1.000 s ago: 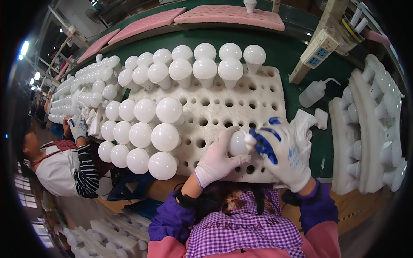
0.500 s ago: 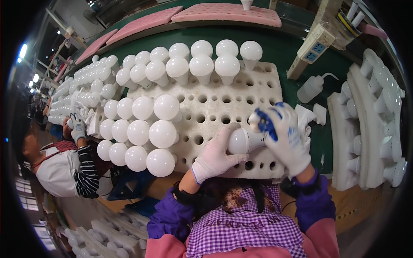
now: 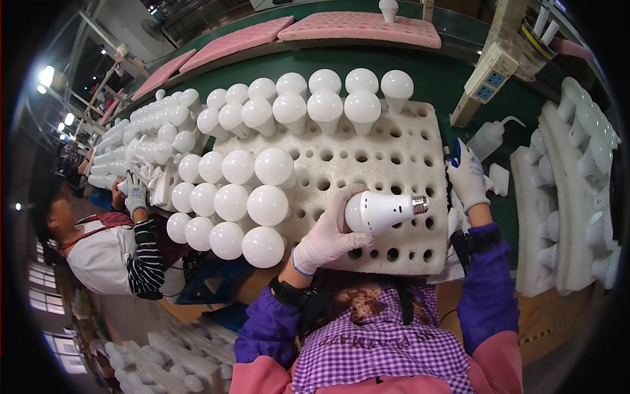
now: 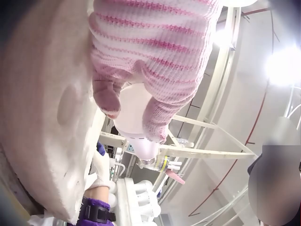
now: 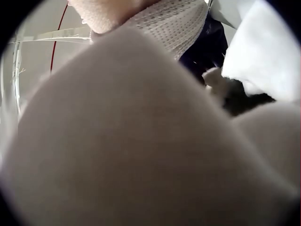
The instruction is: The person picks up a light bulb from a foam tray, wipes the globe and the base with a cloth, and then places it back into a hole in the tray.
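My left hand [image 3: 328, 233], in a pale glove, grips the round end of a white bulb [image 3: 387, 211] over the foam tray [image 3: 321, 144]. The bulb lies sideways, its metal screw base toward the right. In the left wrist view the thumb and fingers of the left hand [image 4: 150, 56] close round the bulb [image 4: 136, 110]. My right hand [image 3: 468, 178], gloved in white with blue on the finger side, is beyond the tray's right edge, beside a white cloth [image 3: 457, 226] and away from the bulb. What its fingers do is hidden; the right wrist view is blurred.
Rows of bulbs [image 3: 274, 166] stand on the tray's left and far parts. A squeeze bottle [image 3: 487, 139] and power-socket post [image 3: 489, 79] are at the right, with stacked bulb trays [image 3: 548, 177] beyond. A person [image 3: 98, 259] works at the left. Pink foam sheets [image 3: 361, 27] lie behind.
My right hand has moved from the bulb's base to the right, past the tray's edge. The bulb has tipped and its screw base now shows; my left hand still grips it.
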The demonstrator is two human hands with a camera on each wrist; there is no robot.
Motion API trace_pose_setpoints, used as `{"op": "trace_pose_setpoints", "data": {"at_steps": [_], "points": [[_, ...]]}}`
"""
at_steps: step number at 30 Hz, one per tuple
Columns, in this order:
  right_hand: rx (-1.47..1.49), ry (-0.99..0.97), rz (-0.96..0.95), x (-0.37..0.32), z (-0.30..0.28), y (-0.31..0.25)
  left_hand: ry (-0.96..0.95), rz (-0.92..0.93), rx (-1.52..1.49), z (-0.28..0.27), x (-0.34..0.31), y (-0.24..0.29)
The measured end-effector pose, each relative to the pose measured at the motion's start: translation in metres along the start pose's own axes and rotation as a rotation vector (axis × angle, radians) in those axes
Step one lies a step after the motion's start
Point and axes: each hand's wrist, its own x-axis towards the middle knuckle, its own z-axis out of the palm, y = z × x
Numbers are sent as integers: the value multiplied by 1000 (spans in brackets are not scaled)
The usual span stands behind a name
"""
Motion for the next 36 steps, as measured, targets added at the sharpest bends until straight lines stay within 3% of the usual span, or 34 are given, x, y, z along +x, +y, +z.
{"op": "trace_pose_setpoints", "data": {"at_steps": [3, 5, 7, 9, 12, 15, 17, 19, 21, 22, 24, 25, 27, 28, 30, 31, 33, 36], "points": [[-45, 27, -45, -29, -26, -6, 15, -21, -3, -1, 1, 0], [-109, 14, -241, -57, -49, -3, 53, -12, 126, 2, 3, -2], [-235, -129, -308, -93, -68, 5, 51, -2, 285, 10, 6, -4], [-283, -275, -241, -119, -85, 5, 46, 11, 447, 19, 9, -3], [-76, -275, -205, -149, -61, 31, 16, -122, 578, 30, 13, 3], [12, -141, -201, -157, -60, 34, 73, -73, 664, 36, 14, 4], [163, -95, -85, -152, -95, -4, 75, -19, 660, 32, 13, -6], [169, -59, -188, -151, -115, -24, 72, 33, 660, 32, 12, -6], [236, -61, -309, -153, -124, -53, 56, -106, 603, 35, 13, 4], [246, -89, -367, -152, -118, -64, 54, -106, 605, 35, 14, 3], [283, -148, -485, -144, -93, -80, -41, 69, 744, 30, 14, -4], [335, -50, -504, -144, -66, -80, -47, 121, 911, 25, 12, -9], [378, -67, -511, -130, -60, -87, 24, -9, 988, 44, 11, 17], [435, -135, -435, -123, -64, -89, 32, -17, 984, 35, 7, 5], [512, -203, -357, -100, -70, -93, -132, -24, 996, 11, 2, -28], [495, -265, -384, -85, -62, -88, -17, 276, 1021, 17, 5, -31], [464, -268, -479, -67, -49, -90, -74, -79, 866, 23, 8, -19], [304, -314, -505, -54, -37, -97, -74, -217, 937, 39, 11, 8]]}}
